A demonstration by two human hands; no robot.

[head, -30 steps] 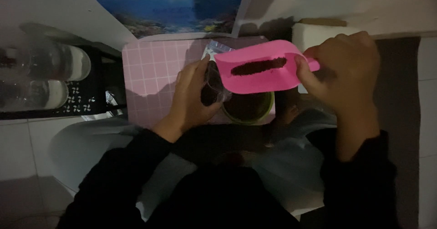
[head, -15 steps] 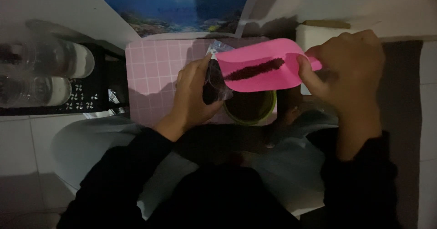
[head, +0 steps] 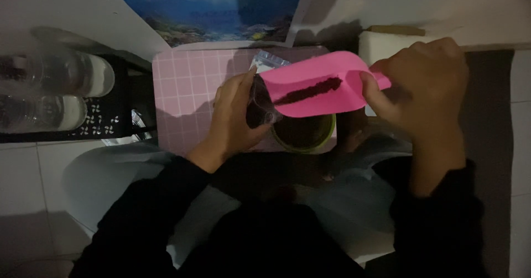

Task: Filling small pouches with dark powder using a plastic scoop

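Right hand (head: 423,84) grips handle of curved pink plastic scoop (head: 315,84), tilted toward small clear plastic bag (head: 259,104) pinched open by left hand (head: 235,117). Line of dark powder (head: 308,90) remains on scoop; transfer seems unfinished. Green-rimmed bowl (head: 303,134) below, on pink checked surface (head: 185,90).

A pink plastic scoop (head: 318,84) carrying a dark line of powder tilts toward a small clear zip bag (head: 260,104), both above a green-rimmed bowl (head: 303,134).
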